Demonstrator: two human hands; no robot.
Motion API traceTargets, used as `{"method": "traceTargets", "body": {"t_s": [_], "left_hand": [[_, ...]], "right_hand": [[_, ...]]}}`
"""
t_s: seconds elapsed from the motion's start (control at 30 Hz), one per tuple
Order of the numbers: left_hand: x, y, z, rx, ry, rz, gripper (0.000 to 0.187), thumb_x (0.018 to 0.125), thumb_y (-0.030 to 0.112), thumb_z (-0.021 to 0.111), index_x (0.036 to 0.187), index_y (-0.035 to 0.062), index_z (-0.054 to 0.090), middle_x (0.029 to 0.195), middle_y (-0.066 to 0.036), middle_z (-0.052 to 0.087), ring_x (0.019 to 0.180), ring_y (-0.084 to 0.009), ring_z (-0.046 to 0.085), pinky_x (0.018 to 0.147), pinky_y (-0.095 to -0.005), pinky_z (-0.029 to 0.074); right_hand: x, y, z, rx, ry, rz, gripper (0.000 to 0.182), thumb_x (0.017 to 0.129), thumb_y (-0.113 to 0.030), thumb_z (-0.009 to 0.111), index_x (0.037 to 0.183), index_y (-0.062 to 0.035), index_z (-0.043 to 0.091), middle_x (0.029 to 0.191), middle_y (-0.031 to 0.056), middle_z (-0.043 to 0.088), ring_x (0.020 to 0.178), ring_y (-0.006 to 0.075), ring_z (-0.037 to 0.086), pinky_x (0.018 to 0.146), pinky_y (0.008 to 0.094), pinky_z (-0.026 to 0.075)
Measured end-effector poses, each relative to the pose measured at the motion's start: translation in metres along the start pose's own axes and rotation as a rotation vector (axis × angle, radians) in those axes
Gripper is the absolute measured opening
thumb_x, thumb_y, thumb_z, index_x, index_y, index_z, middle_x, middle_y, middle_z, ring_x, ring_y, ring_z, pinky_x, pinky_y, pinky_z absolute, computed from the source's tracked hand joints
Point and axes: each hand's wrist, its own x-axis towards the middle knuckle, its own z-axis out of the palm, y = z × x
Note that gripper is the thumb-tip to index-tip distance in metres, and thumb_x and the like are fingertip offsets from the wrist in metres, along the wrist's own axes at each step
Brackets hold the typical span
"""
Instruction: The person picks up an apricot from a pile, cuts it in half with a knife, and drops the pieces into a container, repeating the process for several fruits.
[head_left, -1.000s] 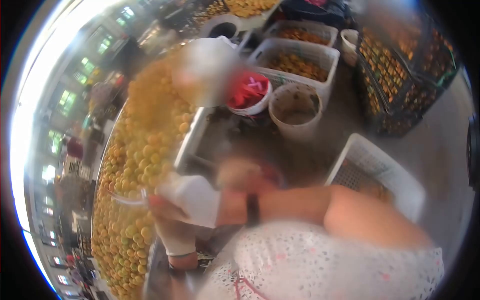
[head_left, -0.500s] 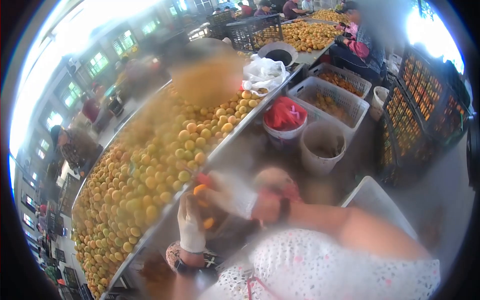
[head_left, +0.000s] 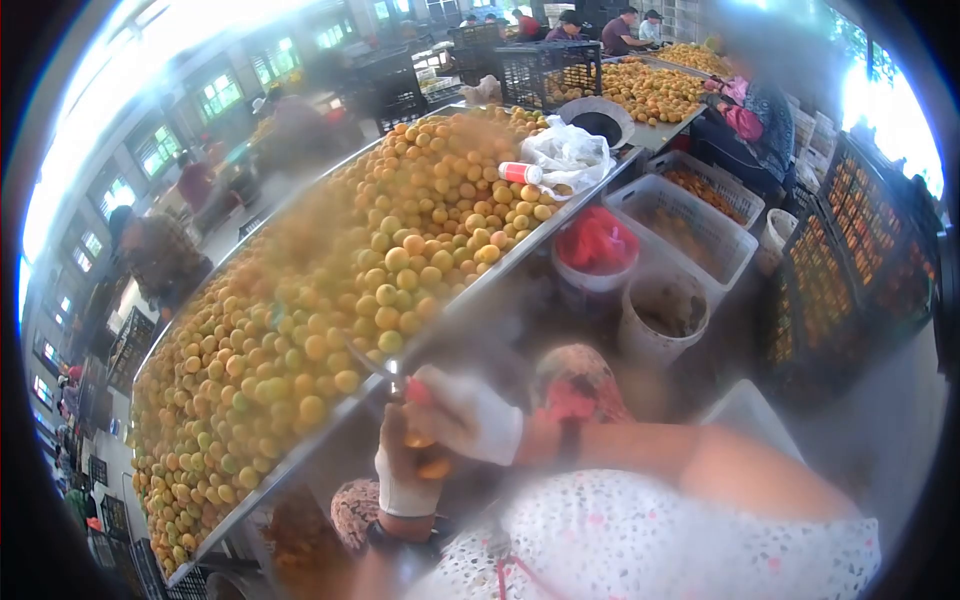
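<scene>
My left hand (head_left: 405,475), in a white glove, is closed with its fingers up close against the right hand. Orange apricot flesh (head_left: 433,466) shows between the two hands, blurred and partly covered by the fingers. My right hand (head_left: 475,415), also gloved, grips a red-handled knife (head_left: 418,391). Its metal blade (head_left: 372,360) points up and left, toward the table edge. Beyond the hands, a broad heap of whole apricots (head_left: 320,345) covers the metal-edged table (head_left: 330,425).
Right of the table stand a bucket with red plastic (head_left: 596,245), a dirty white bucket (head_left: 665,315) and pale crates (head_left: 740,255). A white bag (head_left: 565,155) and a red-and-white roll (head_left: 520,173) lie on the table. Black crates (head_left: 815,290) stand right; people sit farther back.
The view has shifted, so the table contents appear farther right and the roll is revealed. My hands remain together; the knife blade now shows clearly, and the apricot is more hidden behind my fingers.
</scene>
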Motion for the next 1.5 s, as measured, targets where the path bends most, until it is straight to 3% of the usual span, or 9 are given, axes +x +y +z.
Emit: {"method": "traceTargets", "body": {"t_s": [0.1, 0.23, 0.33, 0.63, 0.7, 0.8, 0.9, 1.23, 1.5], "left_hand": [[0.01, 0.003, 0.0, 0.162, 0.014, 0.006, 0.042, 0.103, 0.044, 0.05, 0.121, 0.0063, 0.058, 0.108, -0.007, 0.066, 0.091, -0.0194, 0.068, 0.076, -0.0338, 0.058], [0.01, 0.008, 0.009, 0.391, 0.238, 0.198, 0.029, 0.103, 0.027, 0.048, 0.11, 0.0041, 0.064, 0.095, -0.005, 0.068, 0.082, -0.014, 0.066, 0.07, -0.0276, 0.055], [-0.005, 0.001, 0.01, 0.336, 0.094, 0.33, 0.028, 0.103, 0.02, 0.045, 0.11, 0.0015, 0.064, 0.091, -0.004, 0.067, 0.077, -0.0117, 0.063, 0.068, -0.0249, 0.049], [-0.039, 0.017, 0.021, 0.66, 0.199, 0.488, 0.034, 0.106, 0.025, 0.042, 0.108, -0.0026, 0.062, 0.082, -0.003, 0.063, 0.073, -0.008, 0.058, 0.062, -0.0215, 0.044], [-0.042, 0.024, 0.028, 0.727, 0.168, 0.549, 0.035, 0.107, 0.026, 0.041, 0.107, -0.0027, 0.061, 0.081, -0.002, 0.063, 0.073, -0.0077, 0.058, 0.062, -0.0209, 0.044], [-0.054, 0.032, 0.04, 0.524, 0.149, 0.309, 0.033, 0.106, 0.028, 0.045, 0.11, -0.0013, 0.06, 0.085, -0.001, 0.061, 0.073, -0.0071, 0.057, 0.062, -0.0212, 0.044], [-0.053, 0.034, 0.036, 0.486, -0.062, 0.163, 0.029, 0.102, 0.027, 0.054, 0.114, 0.0007, 0.057, 0.091, -0.001, 0.06, 0.077, -0.0069, 0.056, 0.067, -0.0218, 0.046], [-0.043, 0.029, 0.028, 0.834, -0.077, 0.282, 0.027, 0.093, 0.018, 0.066, 0.11, 0.0006, 0.053, 0.095, -0.002, 0.058, 0.085, -0.0071, 0.054, 0.074, -0.0243, 0.047], [-0.048, 0.026, 0.035, 0.742, -0.126, 0.362, 0.025, 0.093, 0.019, 0.065, 0.107, 0.0003, 0.056, 0.091, -0.001, 0.058, 0.083, -0.0068, 0.053, 0.073, -0.024, 0.046]], "right_hand": [[0.006, 0.0, -0.002, -0.518, 0.078, -0.173, 0.022, 0.092, -0.021, 0.065, 0.107, -0.006, 0.057, 0.082, 0.0172, 0.065, 0.073, 0.0378, 0.067, 0.06, 0.043, 0.052], [0.007, -0.023, -0.006, -0.724, -0.023, -0.278, 0.029, 0.087, -0.019, 0.068, 0.112, -0.0056, 0.062, 0.086, 0.016, 0.064, 0.069, 0.0346, 0.066, 0.057, 0.0426, 0.052], [0.007, -0.029, -0.003, -0.732, -0.105, -0.292, 0.03, 0.086, -0.017, 0.068, 0.114, -0.0045, 0.061, 0.086, 0.0162, 0.064, 0.071, 0.0352, 0.066, 0.059, 0.0431, 0.052], [-0.001, -0.058, 0.006, -0.399, -0.191, -0.21, 0.029, 0.087, -0.009, 0.069, 0.113, -0.0021, 0.059, 0.094, 0.0239, 0.065, 0.086, 0.0422, 0.066, 0.068, 0.0415, 0.054], [0.0, -0.064, 0.007, -0.34, -0.156, -0.115, 0.024, 0.091, -0.009, 0.066, 0.113, -0.0021, 0.059, 0.09, 0.0179, 0.068, 0.084, 0.0321, 0.07, 0.071, 0.0356, 0.054], [-0.003, -0.048, 0.003, 0.176, -0.056, 0.177, 0.018, 0.096, -0.009, 0.062, 0.112, -0.0017, 0.059, 0.088, 0.0075, 0.067, 0.083, 0.0161, 0.067, 0.074, 0.0295, 0.053], [-0.001, -0.048, -0.005, 0.23, -0.077, 0.311, 0.013, 0.099, -0.009, 0.059, 0.11, -0.0017, 0.059, 0.089, 0.0007, 0.064, 0.083, 0.0072, 0.059, 0.075, 0.0246, 0.051], [0.004, -0.053, -0.005, 0.344, -0.099, 0.605, 0.026, 0.102, -0.033, 0.057, 0.107, -0.0077, 0.059, 0.083, -0.0015, 0.058, 0.068, 0.0047, 0.052, 0.053, 0.0198, 0.039], [0.0, -0.061, -0.007, 0.391, -0.045, 0.602, 0.023, 0.101, -0.029, 0.058, 0.11, -0.0074, 0.059, 0.086, 0.0, 0.061, 0.07, 0.0061, 0.055, 0.055, 0.0216, 0.043]]}}
